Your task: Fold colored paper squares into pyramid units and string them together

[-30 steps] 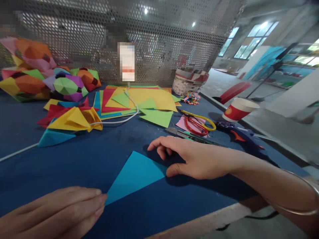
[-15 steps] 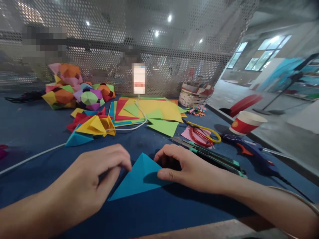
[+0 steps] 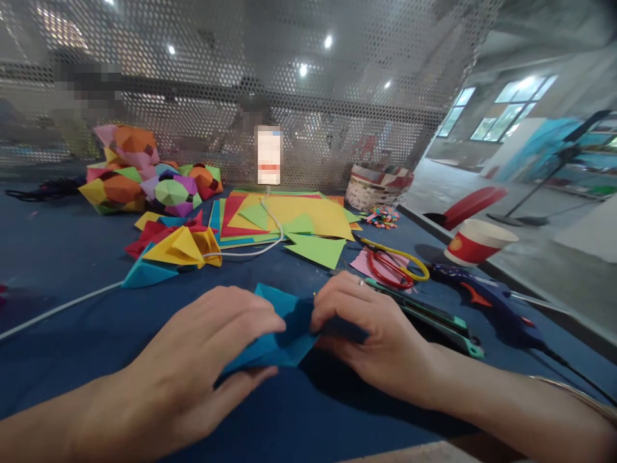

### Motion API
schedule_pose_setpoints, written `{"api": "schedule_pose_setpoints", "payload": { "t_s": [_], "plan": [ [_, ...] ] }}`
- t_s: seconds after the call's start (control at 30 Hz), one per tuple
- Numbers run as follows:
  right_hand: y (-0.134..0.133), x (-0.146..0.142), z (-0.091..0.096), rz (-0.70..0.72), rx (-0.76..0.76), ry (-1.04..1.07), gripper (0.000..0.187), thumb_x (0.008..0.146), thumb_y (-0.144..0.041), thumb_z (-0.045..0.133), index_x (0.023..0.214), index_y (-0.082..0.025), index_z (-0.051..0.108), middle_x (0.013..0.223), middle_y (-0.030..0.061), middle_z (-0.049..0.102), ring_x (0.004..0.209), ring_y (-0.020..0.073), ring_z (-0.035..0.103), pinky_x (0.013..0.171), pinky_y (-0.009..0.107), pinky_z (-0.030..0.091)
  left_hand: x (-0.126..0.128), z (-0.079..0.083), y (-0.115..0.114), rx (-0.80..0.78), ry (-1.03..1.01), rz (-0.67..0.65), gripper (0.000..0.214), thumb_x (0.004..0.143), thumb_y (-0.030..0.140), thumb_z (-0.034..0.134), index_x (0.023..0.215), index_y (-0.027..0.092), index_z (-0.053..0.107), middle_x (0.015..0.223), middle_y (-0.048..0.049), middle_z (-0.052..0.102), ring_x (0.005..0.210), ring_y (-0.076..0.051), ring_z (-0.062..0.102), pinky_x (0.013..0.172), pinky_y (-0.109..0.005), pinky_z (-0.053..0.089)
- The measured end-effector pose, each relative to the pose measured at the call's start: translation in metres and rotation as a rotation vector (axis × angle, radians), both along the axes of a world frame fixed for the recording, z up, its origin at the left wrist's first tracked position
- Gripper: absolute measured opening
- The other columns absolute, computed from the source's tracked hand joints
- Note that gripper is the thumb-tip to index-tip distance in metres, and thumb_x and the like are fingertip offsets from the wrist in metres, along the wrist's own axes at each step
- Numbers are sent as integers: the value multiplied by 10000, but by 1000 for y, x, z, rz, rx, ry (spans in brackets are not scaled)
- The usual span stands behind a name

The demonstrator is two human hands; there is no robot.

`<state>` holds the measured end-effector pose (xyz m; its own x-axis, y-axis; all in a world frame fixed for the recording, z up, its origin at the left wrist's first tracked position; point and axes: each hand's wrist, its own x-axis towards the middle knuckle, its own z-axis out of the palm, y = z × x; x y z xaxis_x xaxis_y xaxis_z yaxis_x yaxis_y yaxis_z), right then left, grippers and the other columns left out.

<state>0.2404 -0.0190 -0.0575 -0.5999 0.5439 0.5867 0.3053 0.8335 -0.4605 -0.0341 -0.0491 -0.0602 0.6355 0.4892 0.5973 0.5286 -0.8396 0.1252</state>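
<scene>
Between my hands is a folded sheet of blue paper (image 3: 289,321), lifted a little and bent, low in the middle of the head view. My left hand (image 3: 212,354) grips its left side, fingers over the top and thumb along the lower edge. At the right edge, my right hand (image 3: 371,328) pinches the paper between thumb and fingers; the thumb tip is partly hidden. Beyond my left hand lie folded paper pieces in yellow (image 3: 180,247), red (image 3: 144,235) and blue (image 3: 147,269).
Coloured paper sheets (image 3: 313,215) are stacked behind, crossed by a white cable (image 3: 241,253). Scissors (image 3: 393,273), a green-black cutter (image 3: 434,319), a glue gun (image 3: 496,302) and a paper cup (image 3: 477,243) stand right. Paper balls (image 3: 120,190) sit back left, a basket (image 3: 378,186) back right.
The blue paper was a flat triangle on the table; now it is raised and bent. My left hand has moved right and closed on it, and my right hand has turned at its right edge.
</scene>
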Motion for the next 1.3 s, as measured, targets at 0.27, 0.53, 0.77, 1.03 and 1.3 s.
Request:
{"api": "schedule_pose_setpoints", "payload": {
  "t_s": [0.27, 0.53, 0.77, 1.03, 1.3],
  "plan": [
    [-2, 4, 1, 27, 294, -223, 108, 1053, -130, 628, 1050, -196, 713, 1048, 61, 791, 977, 187, 698, 907, 352, 514, -5, 3, 10, 231, 115, -105, 372, 930, -67, 456, 1014, 217, 682, 1025, 29, 847, 895, -134, 755, 1007, -300, 511],
    [3, 5, -3, 99, 239, -282, 169, 1090, -146, 576, 1076, -169, 743, 1107, 69, 807, 996, 193, 710, 964, 373, 523, -10, -14, 8, 37, 95, -182, 380, 881, -103, 435, 985, 196, 645, 1048, -45, 805, 931, -166, 734, 908, -270, 602],
    [5, 6, -5, 31, 160, -330, 179, 1065, -131, 598, 1144, -164, 755, 1137, 93, 794, 1061, 232, 705, 954, 408, 552, -7, -11, 1, 43, 68, -97, 433, 902, -74, 421, 1077, 214, 693, 1101, -42, 833, 1006, -161, 798, 954, -229, 639],
    [15, 7, -10, 23, 194, -247, 259, 1036, -45, 544, 1052, -178, 765, 1093, 91, 797, 994, 209, 719, 891, 373, 576, -3, 0, 7, 59, 69, -83, 458, 874, -95, 363, 918, 221, 691, 999, -29, 830, 861, -153, 790, 799, -216, 642],
    [4, 7, -1, 104, 266, -258, 183, 1007, -74, 593, 927, -170, 727, 1059, 79, 796, 1005, 213, 702, 971, 377, 565, -13, -9, 4, 68, 101, -79, 445, 906, -65, 419, 1146, 224, 657, 1164, -13, 822, 1096, -143, 775, 1172, -304, 532]
  ]
}}
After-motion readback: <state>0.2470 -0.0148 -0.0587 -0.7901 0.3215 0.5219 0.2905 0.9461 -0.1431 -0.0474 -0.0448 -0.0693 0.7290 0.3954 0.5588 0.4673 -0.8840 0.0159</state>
